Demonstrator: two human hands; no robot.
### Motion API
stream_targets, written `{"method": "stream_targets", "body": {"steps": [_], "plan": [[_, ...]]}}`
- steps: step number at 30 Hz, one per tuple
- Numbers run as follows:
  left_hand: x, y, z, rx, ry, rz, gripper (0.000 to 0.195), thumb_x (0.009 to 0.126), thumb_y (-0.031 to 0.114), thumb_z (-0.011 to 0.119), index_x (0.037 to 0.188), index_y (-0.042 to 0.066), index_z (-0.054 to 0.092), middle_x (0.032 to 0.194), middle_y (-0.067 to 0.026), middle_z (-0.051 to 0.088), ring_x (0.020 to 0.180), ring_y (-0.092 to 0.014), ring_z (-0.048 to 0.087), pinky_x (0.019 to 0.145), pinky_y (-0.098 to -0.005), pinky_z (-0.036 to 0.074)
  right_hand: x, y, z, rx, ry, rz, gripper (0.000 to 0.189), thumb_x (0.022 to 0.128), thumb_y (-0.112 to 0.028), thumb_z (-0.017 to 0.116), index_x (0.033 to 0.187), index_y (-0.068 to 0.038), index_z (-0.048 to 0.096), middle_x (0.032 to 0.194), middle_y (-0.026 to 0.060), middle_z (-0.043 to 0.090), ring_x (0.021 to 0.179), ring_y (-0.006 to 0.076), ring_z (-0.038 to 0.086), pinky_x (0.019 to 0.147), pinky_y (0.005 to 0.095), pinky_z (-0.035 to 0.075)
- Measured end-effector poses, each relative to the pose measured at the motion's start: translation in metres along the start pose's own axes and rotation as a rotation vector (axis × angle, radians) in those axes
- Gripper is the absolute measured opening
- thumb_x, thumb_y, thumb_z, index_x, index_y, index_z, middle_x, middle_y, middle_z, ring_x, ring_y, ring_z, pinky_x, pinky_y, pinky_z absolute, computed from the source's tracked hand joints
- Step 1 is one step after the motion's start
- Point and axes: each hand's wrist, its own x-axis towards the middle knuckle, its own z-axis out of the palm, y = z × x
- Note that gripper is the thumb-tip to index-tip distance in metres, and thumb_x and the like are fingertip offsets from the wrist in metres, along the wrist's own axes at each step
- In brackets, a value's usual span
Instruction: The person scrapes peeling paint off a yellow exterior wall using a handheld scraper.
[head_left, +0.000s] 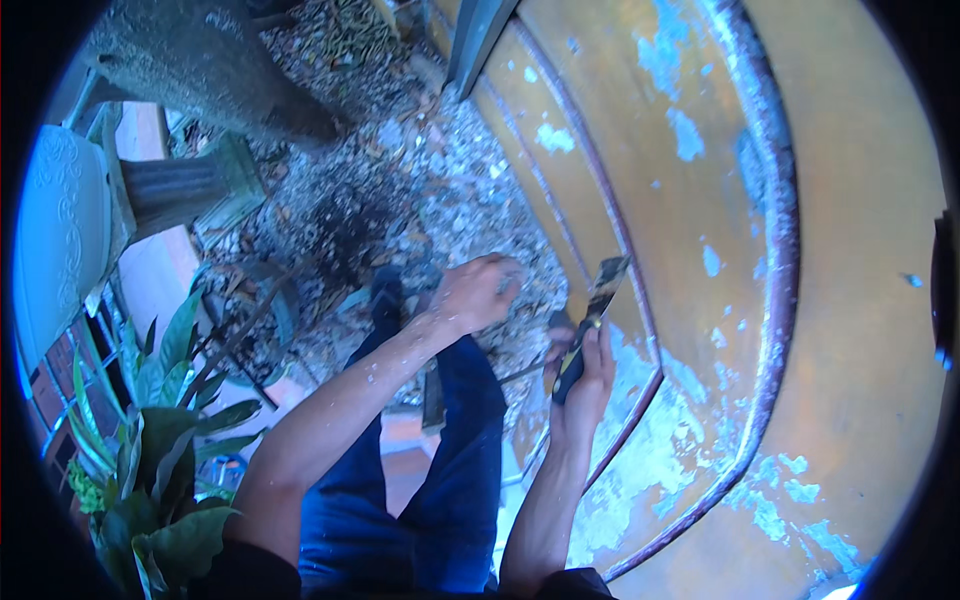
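My right hand (589, 367) is closed around the dark and yellow handle of a scraper (608, 283), whose flat, stained blade lies against or very near the yellow painted wall (705, 202), beside a thin dark red raised moulding (615, 202). Paint has flaked off the wall in many patches, the largest below and right of this hand. My left hand (478, 291) is raised over the gravel, away from the wall, its fingers curled and blurred; whether anything is in them cannot be told. Pale flecks dot the left forearm.
Gravel with dry leaves (465, 187) covers the ground under me. A thick tree trunk (217, 75) leans in at the upper left, near a pale planter (64, 232) on a pedestal. Leafy plants (172, 480) stand close to my left arm. A grey post (480, 37) meets the wall.
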Motion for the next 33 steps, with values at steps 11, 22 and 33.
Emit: {"method": "stream_targets", "body": {"steps": [11,22,33], "plan": [[0.014,0.073,0.049,-0.568,-0.216,0.008,0.068,0.107,0.037,0.052,0.164,0.014,0.022,0.149,-0.0218,0.052,0.111,-0.025,0.064,0.086,-0.0354,0.055,0.042,0.020,-0.010,-0.112,-0.028,-0.015,0.049,0.109,-0.021,0.045,0.157,-0.009,0.041,0.104,0.0028,0.067,0.072,0.0041,0.052,0.057,0.0201,0.037],[0.065,0.048,0.145,-0.455,0.030,0.023,0.058,0.107,0.028,0.046,0.162,0.018,0.029,0.112,-0.0239,0.061,0.105,-0.035,0.064,0.089,-0.0400,0.051,0.124,0.091,-0.047,-0.011,-0.005,-0.232,0.042,0.110,-0.019,0.047,0.148,0.000,0.050,0.134,0.0115,0.063,0.120,0.0172,0.059,0.102,0.0289,0.046],[0.072,0.038,0.150,-0.536,0.025,0.186,0.053,0.105,0.025,0.051,0.156,0.018,0.043,0.099,-0.0236,0.058,0.100,-0.040,0.063,0.089,-0.0456,0.050,0.128,0.117,-0.043,0.217,0.054,-0.225,0.043,0.110,-0.015,0.046,0.150,0.001,0.048,0.133,0.0106,0.062,0.118,0.0149,0.059,0.099,0.0283,0.048]]}}
